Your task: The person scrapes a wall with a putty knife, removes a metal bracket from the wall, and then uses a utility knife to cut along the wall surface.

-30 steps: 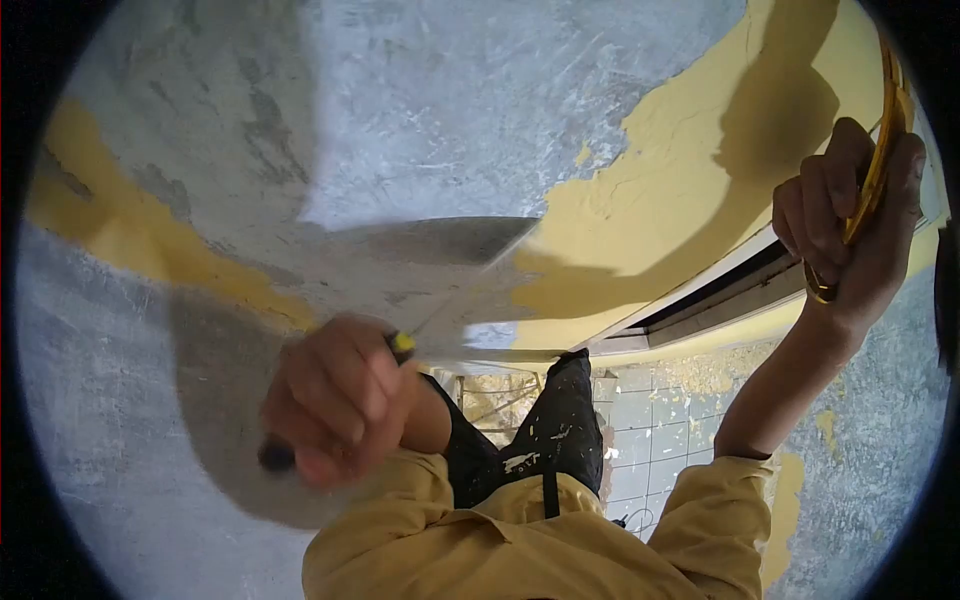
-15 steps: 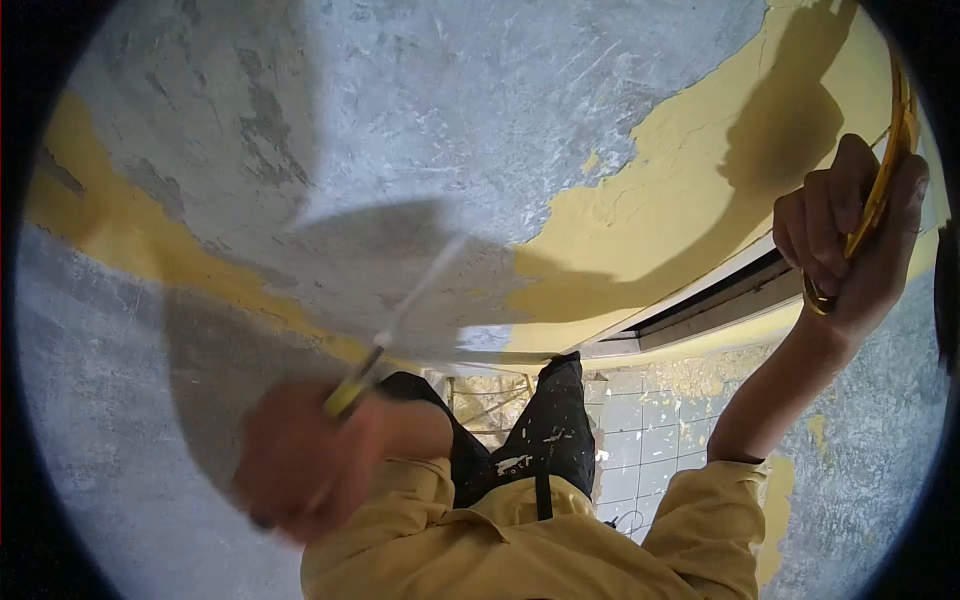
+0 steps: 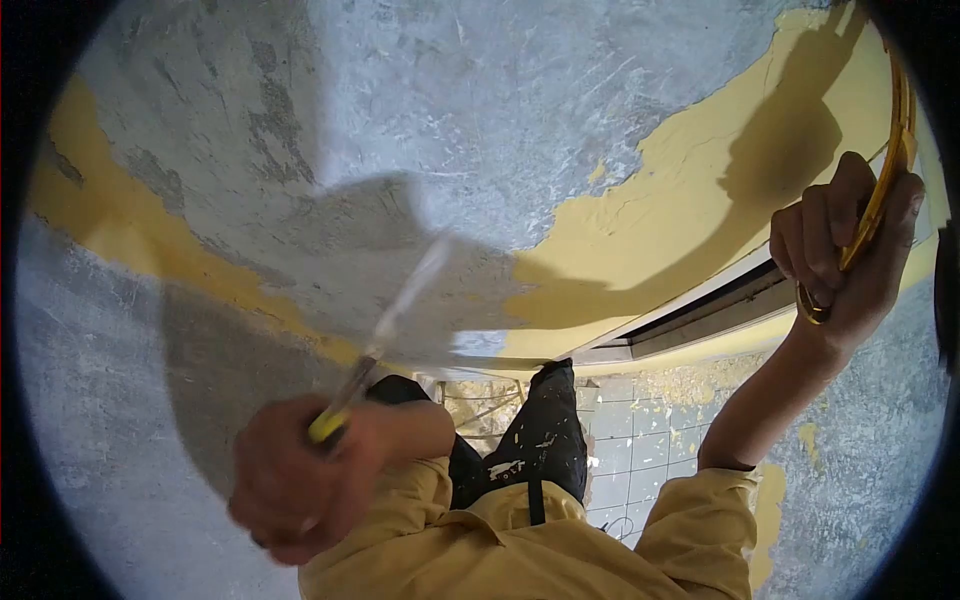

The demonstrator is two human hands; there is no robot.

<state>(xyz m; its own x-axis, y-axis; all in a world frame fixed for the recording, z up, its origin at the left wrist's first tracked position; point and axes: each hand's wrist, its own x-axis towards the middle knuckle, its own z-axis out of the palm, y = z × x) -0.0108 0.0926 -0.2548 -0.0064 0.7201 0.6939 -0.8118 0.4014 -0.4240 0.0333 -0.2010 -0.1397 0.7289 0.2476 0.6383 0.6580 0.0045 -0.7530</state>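
Note:
My left hand (image 3: 300, 480) is wrapped round the yellow-and-black handle of a scraper (image 3: 365, 375), and both are smeared by motion. Its long pale blade points up and right, in front of the grey wall (image 3: 480, 110); whether the tip touches the wall cannot be made out. At the right, my right hand (image 3: 845, 240) closes round a slim, shiny yellow bar (image 3: 878, 215). The bar's upper end runs toward the edge of the view, and its lower end pokes out below my fingers. What it belongs to is hidden.
Yellow paint (image 3: 640, 230) with ragged edges borders the bare grey patch. A dark recessed opening (image 3: 700, 310) lies at the wall's lower right. Below are tiles (image 3: 640, 440) strewn with pale flakes, beside my paint-spotted black trousers (image 3: 540, 440). Arm shadows fall on the wall.
My left hand has dropped slightly, and the scraper's blurred blade sits a little lower and further left. My right hand keeps its grip on the yellow bar, slightly lower in view.

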